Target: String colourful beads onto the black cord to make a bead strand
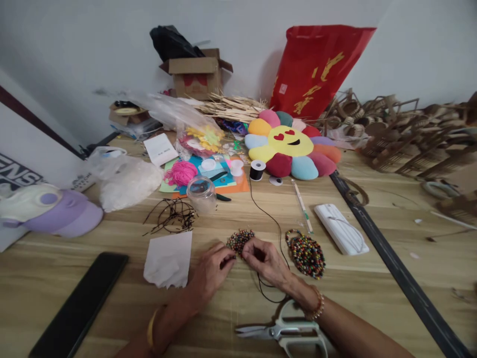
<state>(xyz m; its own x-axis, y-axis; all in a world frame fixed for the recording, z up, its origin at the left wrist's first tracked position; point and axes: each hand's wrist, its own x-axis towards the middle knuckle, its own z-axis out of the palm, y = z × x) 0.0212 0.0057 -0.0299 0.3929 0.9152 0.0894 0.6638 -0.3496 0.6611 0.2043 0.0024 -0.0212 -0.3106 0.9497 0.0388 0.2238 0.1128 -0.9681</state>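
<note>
My left hand (213,271) is closed, thumb and forefinger pinched together near a small pile of multicoloured beads (238,240). A tiny dark bit shows at its fingertips, too small to name. My right hand (267,262) is closed in a pinch at the pile's right edge; its curled fingers hide what they hold. Thin black cord (280,231) runs from a spool (257,170), passes behind my right wrist and loops back up towards that hand's fingers. Coiled strings of colourful beads (306,253) lie right of the right hand. Scissors (283,330) rest below my right wrist.
Left of my hands are white paper (167,261), short black cords (173,216) and a black phone-like slab (80,303). Behind stand a clear jar (201,194), pink yarn (182,173) and a flower cushion (290,144). A white power strip (341,229) lies at right.
</note>
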